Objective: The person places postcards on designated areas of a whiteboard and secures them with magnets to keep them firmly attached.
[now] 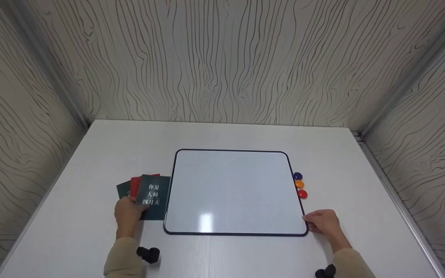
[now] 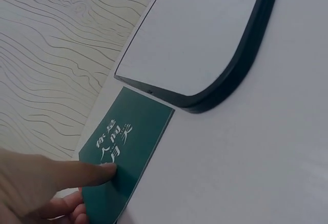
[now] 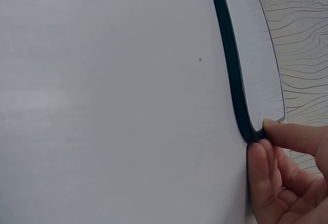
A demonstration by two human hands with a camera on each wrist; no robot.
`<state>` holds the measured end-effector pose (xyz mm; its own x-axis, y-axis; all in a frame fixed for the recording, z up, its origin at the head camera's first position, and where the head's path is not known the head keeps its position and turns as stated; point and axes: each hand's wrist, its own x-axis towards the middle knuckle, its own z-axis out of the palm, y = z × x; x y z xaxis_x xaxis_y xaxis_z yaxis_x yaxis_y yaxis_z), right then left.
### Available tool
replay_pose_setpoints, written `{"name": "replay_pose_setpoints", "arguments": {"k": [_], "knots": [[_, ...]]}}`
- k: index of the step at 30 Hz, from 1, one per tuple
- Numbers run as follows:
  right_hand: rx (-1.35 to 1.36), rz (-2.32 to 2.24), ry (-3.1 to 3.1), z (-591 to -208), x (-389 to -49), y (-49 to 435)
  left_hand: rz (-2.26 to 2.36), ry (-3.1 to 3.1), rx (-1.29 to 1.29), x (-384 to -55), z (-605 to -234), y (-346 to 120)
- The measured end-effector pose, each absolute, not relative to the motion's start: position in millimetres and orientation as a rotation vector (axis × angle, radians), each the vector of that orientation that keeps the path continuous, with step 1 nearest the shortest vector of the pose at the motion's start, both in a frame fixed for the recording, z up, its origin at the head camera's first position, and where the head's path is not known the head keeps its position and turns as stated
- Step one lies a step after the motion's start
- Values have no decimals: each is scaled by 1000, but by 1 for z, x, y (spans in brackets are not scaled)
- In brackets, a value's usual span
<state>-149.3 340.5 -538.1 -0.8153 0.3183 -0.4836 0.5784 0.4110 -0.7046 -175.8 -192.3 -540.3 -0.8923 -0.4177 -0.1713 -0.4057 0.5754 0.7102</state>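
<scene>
A dark green card (image 1: 160, 210) with white Chinese characters lies at the left edge of a black-framed whiteboard (image 1: 230, 189). My left hand (image 1: 126, 213) pinches this card, thumb (image 2: 102, 174) on its face and the other fingers curled at its edge. Partly under it are a red card (image 1: 134, 186) and another dark green card (image 1: 123, 189). At the whiteboard's near right corner, my right hand (image 1: 323, 222) pinches the frame (image 3: 233, 70) between thumb and fingers. The whiteboard looks flat on the table.
Beside the board's right edge sit three round magnets in a row: dark blue (image 1: 298, 176), orange (image 1: 299, 184) and red (image 1: 303, 194). The white table (image 1: 222, 135) meets wood-patterned walls (image 1: 222, 61) at the back and on both sides.
</scene>
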Motion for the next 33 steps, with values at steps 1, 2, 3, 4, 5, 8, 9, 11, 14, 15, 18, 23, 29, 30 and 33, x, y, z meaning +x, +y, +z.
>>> {"name": "replay_pose_setpoints", "arguments": {"k": [1, 2, 3, 4, 5, 8, 9, 11, 14, 15, 18, 23, 29, 30, 33], "knots": [[785, -1360, 2396, -538, -149, 340, -1245, -2773, 729, -175, -539, -192], [787, -1357, 2398, -538, -149, 340, -1250, -2769, 737, -174, -539, -192], [785, -1354, 2399, -538, -149, 341, -1248, -2767, 740, -173, -539, -192], [787, -1350, 2399, -538, -149, 340, -1242, -2765, 741, -172, -538, -192], [788, -1346, 2399, -538, -149, 340, -1239, -2758, 740, -171, -538, -191], [786, -1344, 2398, -538, -149, 341, -1238, -2725, 733, -171, -538, -191], [785, -1344, 2397, -538, -149, 341, -1240, -2712, 730, -171, -537, -191], [788, -1345, 2398, -538, -149, 341, -1233, -2688, 719, -172, -537, -191], [788, -1346, 2401, -539, -149, 341, -1231, -2649, 707, -174, -535, -192], [788, -1346, 2401, -539, -149, 341, -1234, -2634, 708, -174, -534, -192], [778, -1349, 2406, -538, -149, 341, -1264, -2597, 715, -175, -534, -193], [767, -1355, 2412, -538, -149, 340, -1344, -2560, 751, -176, -535, -196], [769, -1363, 2410, -538, -149, 340, -1470, -2526, 815, -174, -534, -198], [776, -1360, 2409, -538, -149, 340, -1489, -2519, 824, -174, -534, -199], [785, -1350, 2405, -539, -149, 340, -1532, -2500, 845, -174, -534, -200]]}}
